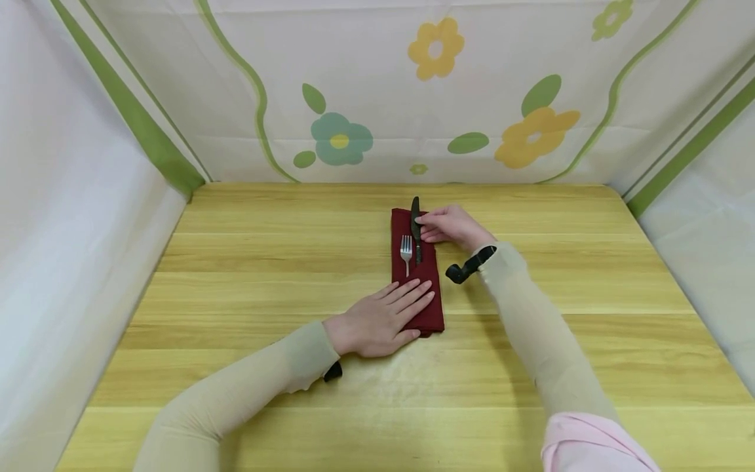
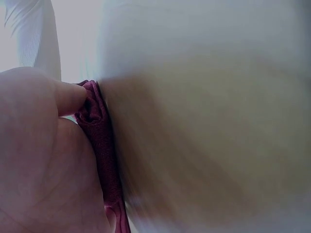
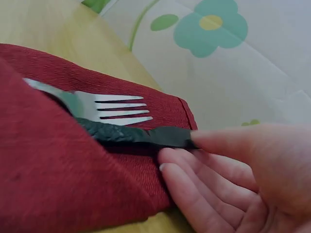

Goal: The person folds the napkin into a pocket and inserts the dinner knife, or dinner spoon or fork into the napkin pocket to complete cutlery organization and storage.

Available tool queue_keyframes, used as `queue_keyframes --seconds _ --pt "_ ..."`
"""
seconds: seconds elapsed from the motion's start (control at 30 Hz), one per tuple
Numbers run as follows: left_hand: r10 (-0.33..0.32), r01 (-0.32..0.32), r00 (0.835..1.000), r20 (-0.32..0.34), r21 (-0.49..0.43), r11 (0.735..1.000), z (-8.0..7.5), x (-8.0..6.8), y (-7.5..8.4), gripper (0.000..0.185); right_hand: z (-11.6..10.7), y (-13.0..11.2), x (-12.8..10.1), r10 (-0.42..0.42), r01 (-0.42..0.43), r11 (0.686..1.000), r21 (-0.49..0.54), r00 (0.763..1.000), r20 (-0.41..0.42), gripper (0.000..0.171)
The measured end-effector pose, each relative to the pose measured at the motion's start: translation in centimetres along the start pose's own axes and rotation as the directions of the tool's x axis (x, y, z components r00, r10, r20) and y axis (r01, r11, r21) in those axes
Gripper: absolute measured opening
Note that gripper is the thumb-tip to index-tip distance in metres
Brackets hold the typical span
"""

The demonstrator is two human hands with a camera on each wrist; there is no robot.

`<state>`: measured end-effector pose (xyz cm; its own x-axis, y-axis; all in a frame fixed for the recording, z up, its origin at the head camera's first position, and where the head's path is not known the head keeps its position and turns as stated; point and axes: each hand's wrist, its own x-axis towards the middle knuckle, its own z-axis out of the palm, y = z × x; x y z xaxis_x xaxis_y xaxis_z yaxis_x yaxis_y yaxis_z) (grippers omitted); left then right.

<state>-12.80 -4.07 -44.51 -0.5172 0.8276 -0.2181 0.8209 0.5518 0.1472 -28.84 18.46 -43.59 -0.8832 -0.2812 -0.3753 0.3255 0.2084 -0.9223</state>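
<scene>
A dark red folded napkin (image 1: 421, 308) lies lengthwise on the wooden table, its diagonal fold forming a pocket. A silver fork (image 1: 406, 248) sticks out of the pocket, tines away from me. Beside it on the right, a dark knife (image 1: 415, 216) has its handle end at the pocket's edge, and its blade reaches past the napkin's far end. My right hand (image 1: 451, 226) pinches the blade between thumb and fingers, as the right wrist view shows too. My left hand (image 1: 383, 321) rests flat across the near part of the napkin, fingers straight, covering some of the fold.
The light wooden table (image 1: 265, 262) spreads out on both sides of the napkin. Behind it hangs a white curtain (image 1: 377, 72) printed with flowers, and white cloth walls stand at left and right. A black wrist camera (image 1: 463, 272) is strapped to the right wrist.
</scene>
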Motion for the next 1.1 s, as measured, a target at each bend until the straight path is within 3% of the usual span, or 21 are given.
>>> queue_keyframes --seconds 0.2,0.5,1.1 --pt "-0.003 0.003 1.000 -0.001 0.007 1.000 0.1 0.0 -0.1 0.067 0.4 -0.3 0.7 -0.017 0.022 0.997 0.077 0.997 -0.070 0.036" --pt "-0.013 0.013 1.000 0.008 0.010 1.000 0.1 0.0 0.0 0.067 0.0 0.1 0.5 -0.041 0.045 0.996 0.081 0.998 -0.053 0.034" --pt "-0.012 0.011 1.000 0.001 0.019 1.000 0.6 0.3 -0.2 0.070 -0.1 0.4 -1.6 0.016 -0.017 0.995 -0.096 1.000 -0.019 0.031"
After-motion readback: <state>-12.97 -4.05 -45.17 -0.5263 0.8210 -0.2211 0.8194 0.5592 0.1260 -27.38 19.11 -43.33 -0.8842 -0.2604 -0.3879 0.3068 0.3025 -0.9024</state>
